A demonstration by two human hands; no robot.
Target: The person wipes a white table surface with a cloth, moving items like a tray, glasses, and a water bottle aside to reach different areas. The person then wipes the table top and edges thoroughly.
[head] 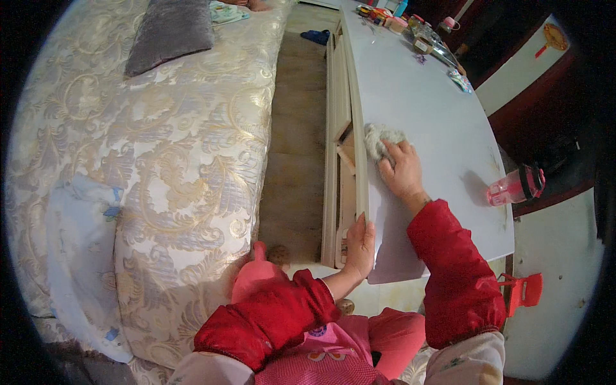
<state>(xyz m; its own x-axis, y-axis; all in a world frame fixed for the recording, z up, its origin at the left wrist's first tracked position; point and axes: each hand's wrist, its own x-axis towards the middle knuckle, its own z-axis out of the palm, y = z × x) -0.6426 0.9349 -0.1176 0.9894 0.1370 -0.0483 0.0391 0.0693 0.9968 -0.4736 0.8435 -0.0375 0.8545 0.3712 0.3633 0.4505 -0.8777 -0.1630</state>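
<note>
My right hand (403,171) presses a crumpled, pale, fluffy cloth (382,138) flat against the white tabletop (433,130), close to its left edge. The fingers spread over the near part of the cloth and hide some of it. Lower down, my left hand (360,248) grips the table's edge (362,192) near the corner; its fingers are partly hidden. Red sleeve covers are on both forearms. Under the edge, the table's cream side has open compartments (347,144).
A pink transparent bottle (512,186) stands at the table's right edge. Jars and packets (397,24) crowd the far end. On the left is a patterned bed (192,144) with a grey pillow (173,36). A pink dustpan-like object (260,276) and a red chair (524,291) are nearby.
</note>
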